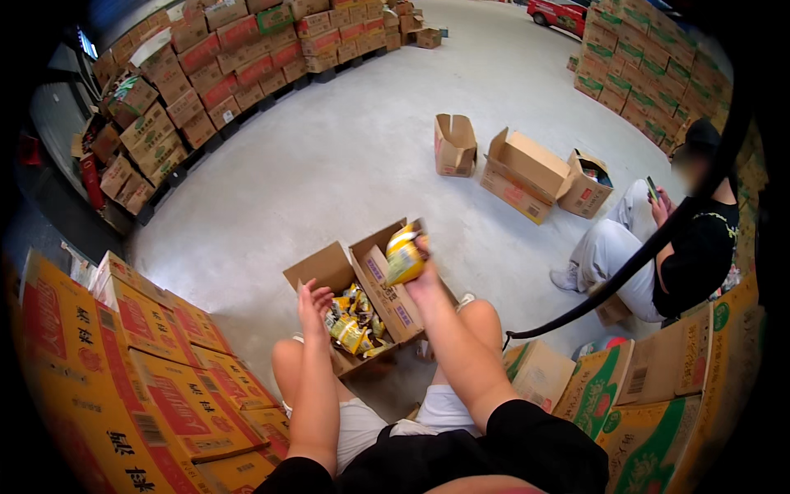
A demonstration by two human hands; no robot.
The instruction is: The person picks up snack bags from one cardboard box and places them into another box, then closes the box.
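My right hand (422,275) grips a yellow snack packet (404,253) above the right flap side of an open cardboard box (386,299). It is slightly blurred, and part of the packet lies behind my fingers. Over the box's left edge my left hand (315,302) is raised with its fingers apart and nothing in it. Several yellow and dark packets (352,330) lie loose in the box, which stands on the floor between my legs. The box's flaps stand spread outward.
Ahead to the right are three open cartons (524,176) on the concrete floor (296,160). A seated person (691,247) holds a phone at the right. Stacked cartons (185,395) rise close on my left, with more cartons (648,401) close on my right. A black strap crosses the right side.
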